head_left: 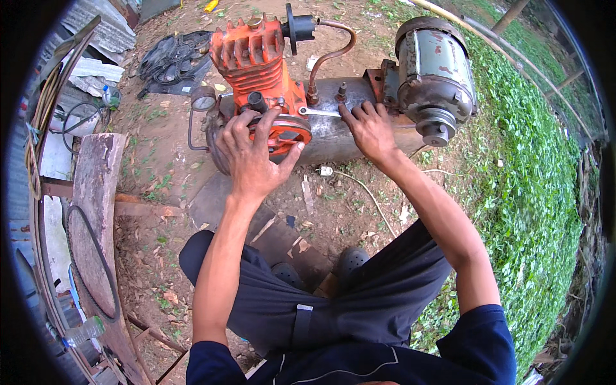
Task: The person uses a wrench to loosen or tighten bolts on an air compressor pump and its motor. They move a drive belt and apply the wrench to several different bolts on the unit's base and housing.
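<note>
An orange finned compressor pump [253, 61] sits on a grey steel tank [333, 131] on the dirt. My left hand [253, 154] grips the pump's orange pulley wheel [289, 128], fingers spread over its rim. My right hand [369, 128] holds the end of a silver wrench [317, 112] whose other end reaches the pump's base. A copper pipe [333, 54] curves from the pump head down to the tank. A pressure gauge [203, 98] sticks out at the pump's left.
A rusty grey electric motor [433, 70] is mounted at the tank's right end. A wooden plank [96, 212] with a black rubber belt [96, 263] lies at left. A black fan shroud [173, 61] lies behind. Green ground cover [532, 192] fills the right.
</note>
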### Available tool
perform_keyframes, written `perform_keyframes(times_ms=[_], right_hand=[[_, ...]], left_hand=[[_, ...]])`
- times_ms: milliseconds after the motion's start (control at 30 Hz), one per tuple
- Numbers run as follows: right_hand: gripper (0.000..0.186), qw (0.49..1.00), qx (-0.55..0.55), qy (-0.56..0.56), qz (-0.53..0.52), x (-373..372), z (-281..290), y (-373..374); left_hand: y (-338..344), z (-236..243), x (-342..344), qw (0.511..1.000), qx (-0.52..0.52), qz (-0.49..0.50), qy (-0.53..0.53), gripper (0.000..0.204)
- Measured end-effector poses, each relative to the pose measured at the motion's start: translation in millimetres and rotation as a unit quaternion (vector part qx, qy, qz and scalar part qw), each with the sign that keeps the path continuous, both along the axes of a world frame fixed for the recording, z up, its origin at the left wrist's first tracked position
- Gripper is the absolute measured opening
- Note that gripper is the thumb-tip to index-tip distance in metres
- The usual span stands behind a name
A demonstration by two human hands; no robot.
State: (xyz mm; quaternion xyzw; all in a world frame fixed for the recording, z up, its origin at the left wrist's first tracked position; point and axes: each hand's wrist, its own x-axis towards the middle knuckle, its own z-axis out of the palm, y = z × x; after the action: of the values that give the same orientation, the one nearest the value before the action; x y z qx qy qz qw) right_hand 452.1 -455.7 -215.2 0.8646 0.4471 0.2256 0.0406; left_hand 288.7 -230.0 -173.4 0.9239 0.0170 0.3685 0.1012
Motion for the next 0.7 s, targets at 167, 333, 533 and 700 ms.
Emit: perform_keyframes(times_ms=[167, 333, 533, 700], right_hand=[[0.025, 0.987, 0.06, 0.15, -0.011, -3, 16, 1], [0.022, 0.903, 0.2, 0.362, -0.12, -40, 54, 4], [0.022, 0.661, 0.345, 0.652, -0.142, -67, 24, 8], [0.02, 0.467, 0.445, 0.759, -0.094, -79, -3, 34]], left_hand=[[0, 3, -1, 1.0, 0.002, -0.009, 0.003, 0.075], [2, -3, -1, 1.0, -0.007, -0.01, -0.011, 0.075], [-3, -1, 2, 1.0, 0.006, 0.001, -0.013, 0.077], [-5, 1, 3, 1.0, 0.004, 0.0, -0.007, 0.076]])
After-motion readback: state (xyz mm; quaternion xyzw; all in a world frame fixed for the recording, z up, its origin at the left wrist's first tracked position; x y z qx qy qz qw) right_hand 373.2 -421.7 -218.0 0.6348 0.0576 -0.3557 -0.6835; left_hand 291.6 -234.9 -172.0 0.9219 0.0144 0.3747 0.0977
